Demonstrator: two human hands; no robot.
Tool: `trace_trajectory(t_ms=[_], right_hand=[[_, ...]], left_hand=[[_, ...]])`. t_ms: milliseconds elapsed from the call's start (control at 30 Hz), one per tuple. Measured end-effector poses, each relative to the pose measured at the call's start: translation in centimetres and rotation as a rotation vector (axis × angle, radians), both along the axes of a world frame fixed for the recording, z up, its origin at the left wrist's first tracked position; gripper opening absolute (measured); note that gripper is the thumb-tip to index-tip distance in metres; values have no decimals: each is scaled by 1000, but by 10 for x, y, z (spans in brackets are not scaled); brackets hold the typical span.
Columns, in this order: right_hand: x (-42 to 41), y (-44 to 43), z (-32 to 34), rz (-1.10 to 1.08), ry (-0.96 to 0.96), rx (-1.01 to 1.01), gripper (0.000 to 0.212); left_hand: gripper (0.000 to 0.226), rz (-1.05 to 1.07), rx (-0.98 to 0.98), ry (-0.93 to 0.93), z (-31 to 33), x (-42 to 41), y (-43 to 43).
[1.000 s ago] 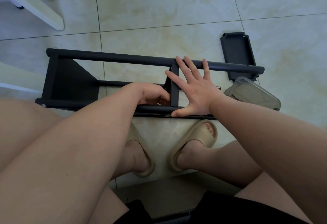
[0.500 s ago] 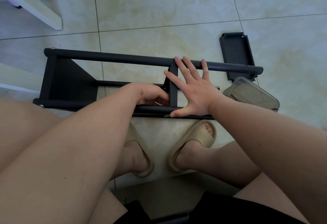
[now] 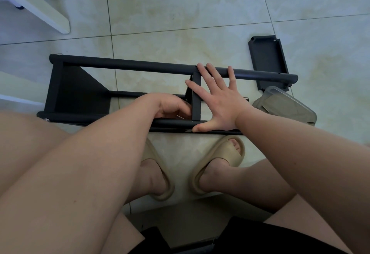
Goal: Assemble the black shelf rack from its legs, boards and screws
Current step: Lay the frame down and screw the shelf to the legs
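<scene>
black metal shelf rack [image 3: 140, 66] lies sideways on the pale tiled floor [image 3: 180, 13]. right hand [image 3: 222, 103] presses it, fingers spread wide; left hand [image 3: 170, 106] curls beside the narrow black crossboard [image 3: 196, 101], whether it holds anything i cannot tell.

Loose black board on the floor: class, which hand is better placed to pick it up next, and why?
Probably right. The right hand lies open on the rack, nearer the loose black board; the left hand is curled beside the middle board.
</scene>
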State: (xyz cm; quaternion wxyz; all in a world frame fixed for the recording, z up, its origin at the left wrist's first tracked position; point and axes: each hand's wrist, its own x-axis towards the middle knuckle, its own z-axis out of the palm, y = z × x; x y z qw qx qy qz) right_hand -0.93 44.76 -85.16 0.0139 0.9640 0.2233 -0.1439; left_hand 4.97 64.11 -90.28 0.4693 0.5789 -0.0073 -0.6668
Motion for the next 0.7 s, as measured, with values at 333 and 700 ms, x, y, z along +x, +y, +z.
trace_trajectory(t_ms=[333,700], right_hand=[[0,0,0,-1,0,5,123],[0,-1,-2,4,-10,12,122]], left_hand=[[26,-58,61,-57,4,-2,-2],[51,-47,92,-48,4,-2,-3]])
